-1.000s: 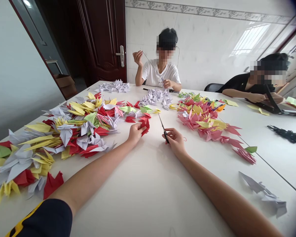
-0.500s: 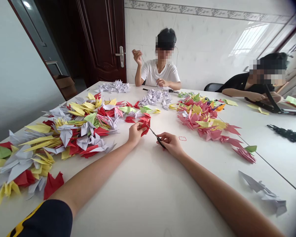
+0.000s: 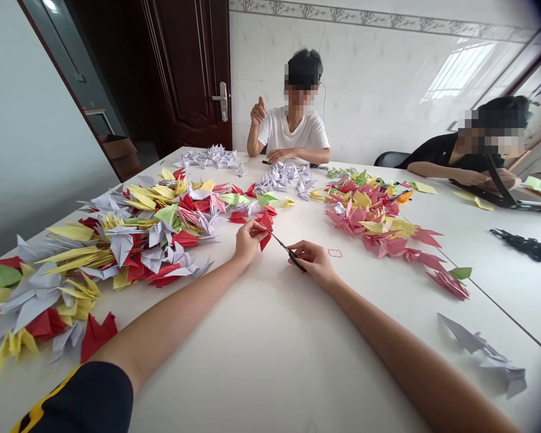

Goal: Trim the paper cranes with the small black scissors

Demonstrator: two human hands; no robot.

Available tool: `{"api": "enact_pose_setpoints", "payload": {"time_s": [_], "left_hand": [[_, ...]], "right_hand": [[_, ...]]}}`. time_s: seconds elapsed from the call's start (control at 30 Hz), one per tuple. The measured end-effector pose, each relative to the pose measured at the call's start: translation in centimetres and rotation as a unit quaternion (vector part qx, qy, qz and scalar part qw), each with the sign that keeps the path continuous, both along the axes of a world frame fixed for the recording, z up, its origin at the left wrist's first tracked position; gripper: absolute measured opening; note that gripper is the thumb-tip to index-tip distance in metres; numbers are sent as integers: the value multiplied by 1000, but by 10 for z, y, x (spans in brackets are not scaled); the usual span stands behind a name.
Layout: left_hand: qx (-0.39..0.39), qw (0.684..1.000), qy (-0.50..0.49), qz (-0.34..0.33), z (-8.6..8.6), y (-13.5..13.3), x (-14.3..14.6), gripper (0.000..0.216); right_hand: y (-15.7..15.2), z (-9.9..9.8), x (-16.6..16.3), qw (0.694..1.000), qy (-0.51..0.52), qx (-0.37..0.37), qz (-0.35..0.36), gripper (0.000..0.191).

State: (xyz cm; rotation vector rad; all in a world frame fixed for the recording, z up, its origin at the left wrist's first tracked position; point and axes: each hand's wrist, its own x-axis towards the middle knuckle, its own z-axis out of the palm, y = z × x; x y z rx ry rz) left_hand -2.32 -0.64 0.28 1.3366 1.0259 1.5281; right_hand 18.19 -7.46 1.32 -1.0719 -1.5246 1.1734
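Observation:
My left hand (image 3: 249, 239) pinches a red folded-paper crane (image 3: 265, 239) above the middle of the table. In my right hand (image 3: 314, 258) is a slim dark tool (image 3: 281, 243), thin toward its tip and thicker and black near my fingers; its exact kind is unclear. The tip reaches the red crane from the right. Whether it has gone into the paper I cannot tell. Left of my left hand spreads a large heap of paper cranes (image 3: 130, 246) in white, yellow, red and green.
Pink and yellow paper cranes (image 3: 379, 228) lie on the right, white ones (image 3: 284, 177) farther back. A grey-white folded piece (image 3: 482, 355) is near my right forearm, a black cord bundle (image 3: 523, 245) beyond. Two people sit across the white table (image 3: 270, 361).
The red crane has turned in my left fingers, and a pointed part now hangs down. My right hand has barely moved. The person opposite has lowered one hand to the table.

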Motion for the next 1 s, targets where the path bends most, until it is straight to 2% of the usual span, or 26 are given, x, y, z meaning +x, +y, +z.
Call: {"api": "enact_pose_setpoints", "payload": {"time_s": [0.27,0.5,0.7,1.0], "left_hand": [[15,1000,-1,8,6,-4,2,24],[5,999,20,44,6,-6,2,14],[2,998,30,61,9,-9,3,12],[-20,998,15,59,11,-10,4,16]], "right_hand": [[2,0,0,1000,21,-16,5,33],[1,-3,-4,990,-118,71,-42,26],[1,-6,-4,980,-155,105,-66,29],[2,-6,-3,988,-127,67,-54,27]]}}
